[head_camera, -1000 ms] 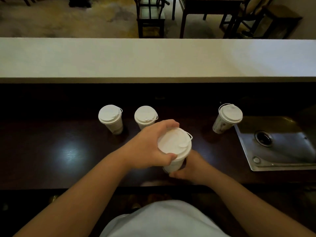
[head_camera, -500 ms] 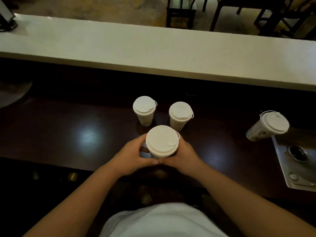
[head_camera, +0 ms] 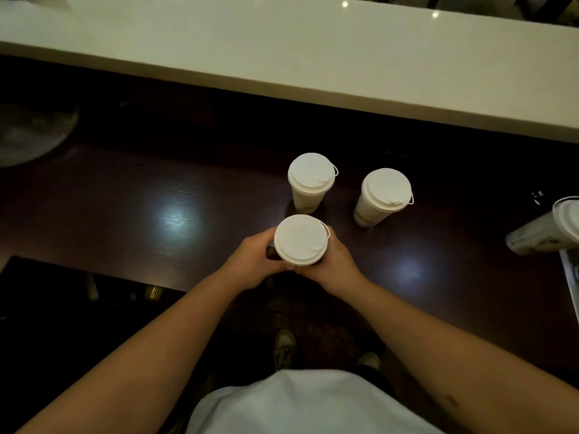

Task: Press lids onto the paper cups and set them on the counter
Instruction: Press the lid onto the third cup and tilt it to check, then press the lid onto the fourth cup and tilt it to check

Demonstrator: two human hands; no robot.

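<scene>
Dark wood counter (head_camera: 125, 214) runs across your view, glossy, with two pale light reflections on it; behind it sits a raised cream-white ledge (head_camera: 313, 51), also catching small light spots along its far edge. Below the counter's near edge the floor is dim, and your shoes (head_camera: 283, 349) show above your white shirt (head_camera: 297, 405). You hold the near cup (head_camera: 301, 240) between both hands just over the counter's near part: your left hand (head_camera: 253, 264) wraps its left side, your right hand (head_camera: 336, 264) wraps its right side, both closed around the cup body. Its white lid is on and appears level; whether its base touches the wood cannot be told. Two more lidded cups stand upright beyond it, the left rear cup (head_camera: 310, 183) close behind, the right rear cup (head_camera: 382, 195) beside that. A fourth lidded cup (head_camera: 545, 230) sits at the right frame edge, well apart.
</scene>
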